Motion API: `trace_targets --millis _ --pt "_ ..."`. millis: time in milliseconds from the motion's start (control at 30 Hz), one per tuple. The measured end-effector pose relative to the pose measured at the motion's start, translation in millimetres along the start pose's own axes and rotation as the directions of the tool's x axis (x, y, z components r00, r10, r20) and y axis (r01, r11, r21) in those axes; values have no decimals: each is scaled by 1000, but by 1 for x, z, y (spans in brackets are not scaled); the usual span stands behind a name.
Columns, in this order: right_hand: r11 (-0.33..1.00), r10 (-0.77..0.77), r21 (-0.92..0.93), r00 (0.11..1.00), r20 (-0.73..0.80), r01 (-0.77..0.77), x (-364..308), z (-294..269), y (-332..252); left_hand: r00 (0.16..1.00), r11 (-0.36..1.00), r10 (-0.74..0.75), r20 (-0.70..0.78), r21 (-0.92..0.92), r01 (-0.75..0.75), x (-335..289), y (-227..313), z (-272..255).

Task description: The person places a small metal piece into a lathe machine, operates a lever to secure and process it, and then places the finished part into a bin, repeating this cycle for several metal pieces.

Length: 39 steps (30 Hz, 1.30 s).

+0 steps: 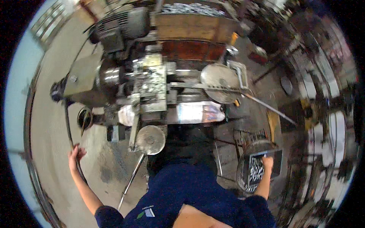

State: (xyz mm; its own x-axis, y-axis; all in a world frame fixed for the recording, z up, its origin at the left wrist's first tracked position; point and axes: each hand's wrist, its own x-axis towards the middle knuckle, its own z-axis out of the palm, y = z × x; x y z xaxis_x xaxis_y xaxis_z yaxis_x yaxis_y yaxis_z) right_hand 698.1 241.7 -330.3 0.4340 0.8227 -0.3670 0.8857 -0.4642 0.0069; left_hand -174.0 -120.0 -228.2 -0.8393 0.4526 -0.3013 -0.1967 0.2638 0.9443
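My left hand [77, 153] is at the lower left, its fingers curled at a long black lever [69, 129] that runs down from the lathe-like machine's grey headstock [85, 78]. On the right, my right hand [267, 162] is over a dark rectangular tray [276, 161], its fingers drawn together. Whether a small part is between them is too blurred to tell. Many small shiny metal pieces [256, 170] lie in the tray beside that hand. The tray rests on a round basket-like container [240, 173], where more pieces show below it.
Ahead stands the machine with its chip-covered slide [152, 81], electric motor [123, 26] and two round plates, one large [219, 81], one small [150, 140]. A metal rod handle [131, 181] slants toward me. Behind is a wooden box [190, 27] of metal pieces. A wooden-handled brush [272, 123] stands right.
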Motion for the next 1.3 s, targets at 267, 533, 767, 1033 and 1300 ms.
trace_targets --millis 267,533,767,1033,1300 --pt "78 -123 943 941 -314 325 -35 -73 -22 996 1000 -10 86 22 8 -7 1 -4" --pt "71 -834 615 385 -395 785 -113 -135 -325 991 892 130 -40 441 -99 -3 6 -2" --pt "-569 -804 78 -534 -262 819 -291 -137 -561 938 429 332 -101 902 -55 -57 13 5" --pt "-339 -941 -317 -322 106 886 -314 -91 -652 908 553 341 -244 833 16 -88 1 16" --pt "-280 -960 39 -279 -9 959 -323 -88 -647 874 452 421 -244 891 31 -83 -8 11"
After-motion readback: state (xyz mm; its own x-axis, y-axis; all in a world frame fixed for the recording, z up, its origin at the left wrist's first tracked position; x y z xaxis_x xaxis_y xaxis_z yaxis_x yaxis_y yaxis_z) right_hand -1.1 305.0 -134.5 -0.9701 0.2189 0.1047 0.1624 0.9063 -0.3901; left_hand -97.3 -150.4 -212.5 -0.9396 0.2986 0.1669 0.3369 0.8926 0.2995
